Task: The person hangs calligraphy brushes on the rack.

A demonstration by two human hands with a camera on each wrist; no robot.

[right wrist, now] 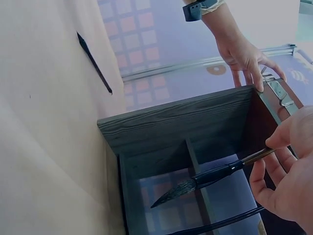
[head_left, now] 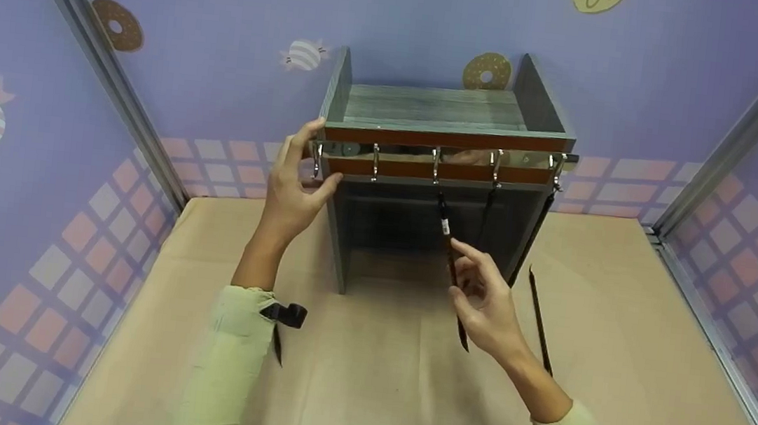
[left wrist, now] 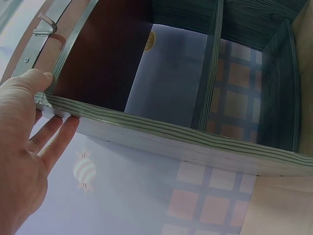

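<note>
A person's left hand (head_left: 291, 193) steadies the top left corner of a grey wooden rack (head_left: 432, 109), thumb on the edge and straight fingers against its side, beside the row of metal hooks (head_left: 435, 164). The right hand (head_left: 486, 301) pinches a dark brush (head_left: 449, 248) hanging from the middle hook. Another brush (head_left: 540, 321) lies on the brown table (head_left: 618, 350) just right of that hand
</note>
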